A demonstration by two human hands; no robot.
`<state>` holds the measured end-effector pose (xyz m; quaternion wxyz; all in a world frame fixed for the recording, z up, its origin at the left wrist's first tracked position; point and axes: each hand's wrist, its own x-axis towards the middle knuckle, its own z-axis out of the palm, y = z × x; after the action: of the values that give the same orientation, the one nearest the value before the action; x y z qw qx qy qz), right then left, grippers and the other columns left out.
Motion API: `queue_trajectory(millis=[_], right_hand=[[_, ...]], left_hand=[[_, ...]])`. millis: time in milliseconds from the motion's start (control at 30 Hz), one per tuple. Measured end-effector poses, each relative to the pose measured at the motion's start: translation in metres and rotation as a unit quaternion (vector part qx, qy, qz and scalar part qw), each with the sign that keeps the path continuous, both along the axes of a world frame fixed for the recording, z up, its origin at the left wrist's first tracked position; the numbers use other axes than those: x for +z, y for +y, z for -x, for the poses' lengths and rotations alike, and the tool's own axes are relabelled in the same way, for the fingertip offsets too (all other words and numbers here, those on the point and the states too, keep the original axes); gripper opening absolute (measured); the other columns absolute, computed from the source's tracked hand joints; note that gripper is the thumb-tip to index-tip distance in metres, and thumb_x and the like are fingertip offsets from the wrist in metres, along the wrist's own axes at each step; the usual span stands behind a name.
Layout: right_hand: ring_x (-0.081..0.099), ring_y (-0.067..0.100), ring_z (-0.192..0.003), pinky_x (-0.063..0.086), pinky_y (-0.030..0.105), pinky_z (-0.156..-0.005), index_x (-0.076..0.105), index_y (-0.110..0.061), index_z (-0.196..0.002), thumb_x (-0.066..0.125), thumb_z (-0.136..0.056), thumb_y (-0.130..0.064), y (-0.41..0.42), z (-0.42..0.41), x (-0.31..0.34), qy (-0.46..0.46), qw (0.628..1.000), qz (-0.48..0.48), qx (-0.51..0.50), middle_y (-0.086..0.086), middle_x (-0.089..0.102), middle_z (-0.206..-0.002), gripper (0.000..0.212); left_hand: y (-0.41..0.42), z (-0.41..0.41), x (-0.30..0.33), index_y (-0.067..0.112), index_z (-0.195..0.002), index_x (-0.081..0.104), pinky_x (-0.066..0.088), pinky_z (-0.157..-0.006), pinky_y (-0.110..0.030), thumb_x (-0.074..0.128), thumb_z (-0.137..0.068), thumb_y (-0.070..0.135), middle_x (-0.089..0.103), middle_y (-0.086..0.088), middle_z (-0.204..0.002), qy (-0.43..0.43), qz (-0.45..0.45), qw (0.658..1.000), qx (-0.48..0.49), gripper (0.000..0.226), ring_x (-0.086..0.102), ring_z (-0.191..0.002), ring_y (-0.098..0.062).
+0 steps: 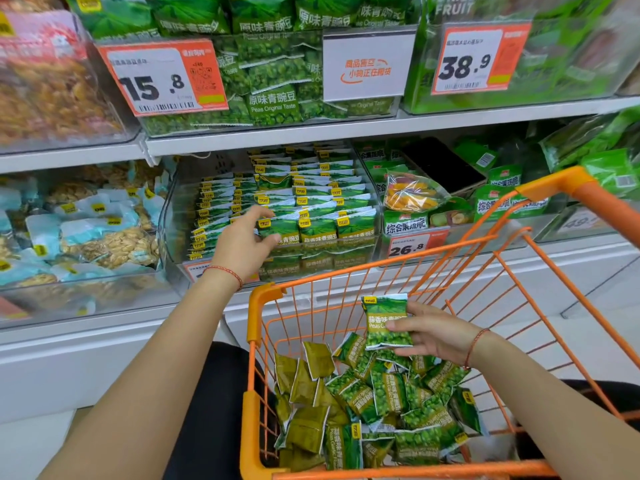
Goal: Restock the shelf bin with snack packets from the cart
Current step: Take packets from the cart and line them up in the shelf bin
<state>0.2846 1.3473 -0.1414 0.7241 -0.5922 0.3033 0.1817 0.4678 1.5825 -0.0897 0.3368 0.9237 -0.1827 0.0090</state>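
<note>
**Restocking the garlic peas, mid-shelf**

So we were at the lower shelf with the orange cart (381, 358) pulled right up against it. Our left hand (244, 242) was reaching into the clear shelf bin (169, 216), fingers loosely curled round the front-left packet of the rows of green pea packets (311, 202) standing upright in there, thumb at the front face of that packet and fingertips over its top edge. The bin was already pretty packed, rows running from its front wall to the back.

Our right hand (433, 336) was over the cart's right side, pinching one green packet (386, 322) between thumb and fingers, held upright with its label facing us, above the loose pile of snack packets (374, 403) lying jumbled on the cart's floor. Some in the pile were face-down, showing the plain olive backs, mostly toward the cart's left side.

Both wrists had a thin red string bracelet. Up on the shelf above, a price tag (162, 77) read 15.8 on the front of another bin of peas, and to the right of our bin there was a 26.8 tag (412, 245).
</note>
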Motion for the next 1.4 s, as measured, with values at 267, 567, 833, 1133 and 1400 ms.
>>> queue_trajectory(millis=[267, 567, 833, 1133, 1400], right_hand=[[0.014, 0.035, -0.144, 0.059, 0.028, -0.070, 0.002, -0.013, -0.152, 0.067, -0.084, -0.007, 0.002, -0.002, -0.002, 0.006, 1.000, 0.005, 0.012, 0.004, 0.001, -0.160, 0.094], [0.034, 0.030, -0.137, 0.055, 0.033, -0.086, 0.001, -0.007, -0.151, 0.063, -0.086, -0.006, 0.003, -0.001, 0.014, -0.070, 0.997, 0.004, -0.035, 0.014, 0.009, -0.158, 0.089], [0.062, 0.012, -0.105, 0.058, 0.032, -0.080, 0.054, -0.013, -0.105, 0.064, -0.079, 0.005, 0.013, -0.005, 0.026, -0.169, 0.986, 0.007, -0.003, 0.005, 0.055, -0.119, 0.033], [0.056, 0.005, -0.110, 0.048, 0.025, -0.094, 0.051, -0.035, -0.114, 0.068, -0.070, -0.047, 0.049, -0.069, 0.072, -0.302, 0.910, 0.247, 0.141, -0.008, 0.057, -0.119, 0.048], [0.046, 0.036, -0.118, 0.030, 0.042, -0.103, 0.054, -0.004, -0.126, 0.054, -0.094, -0.028, 0.001, -0.157, 0.067, -0.305, 0.647, 0.696, 0.069, 0.021, 0.057, -0.122, 0.041]], left_hand=[[-0.005, -0.009, 0.009, 0.016, -0.126, 0.056, 0.044, -0.091, -0.035, 0.069, -0.085, 0.031, 0.057, -0.006, -0.131, 0.027, -0.096, 0.995, 0.016, 0.046, 0.055, -0.114, -0.027], [-0.054, 0.101, 0.000, 0.016, -0.127, 0.052, 0.044, -0.084, -0.025, 0.056, -0.092, 0.038, 0.063, 0.005, -0.112, 0.136, 0.098, 0.984, -0.059, 0.042, 0.058, -0.099, -0.008], [-0.064, 0.114, -0.015, 0.023, -0.107, 0.051, 0.049, -0.089, -0.045, 0.057, -0.089, 0.049, 0.064, -0.001, -0.109, 0.228, 0.060, 0.957, -0.169, 0.032, 0.061, -0.099, -0.020], [0.005, 0.062, 0.021, 0.016, -0.102, 0.050, 0.046, -0.077, -0.029, 0.056, -0.093, 0.031, 0.060, 0.005, -0.093, 0.159, 0.212, 0.962, -0.060, 0.018, 0.058, -0.089, -0.013], [0.025, -0.064, 0.015, 0.008, -0.111, 0.045, 0.038, -0.084, -0.029, 0.055, -0.095, 0.026, 0.053, -0.008, -0.112, 0.116, 0.242, 0.951, 0.156, 0.026, 0.051, -0.106, -0.022]])
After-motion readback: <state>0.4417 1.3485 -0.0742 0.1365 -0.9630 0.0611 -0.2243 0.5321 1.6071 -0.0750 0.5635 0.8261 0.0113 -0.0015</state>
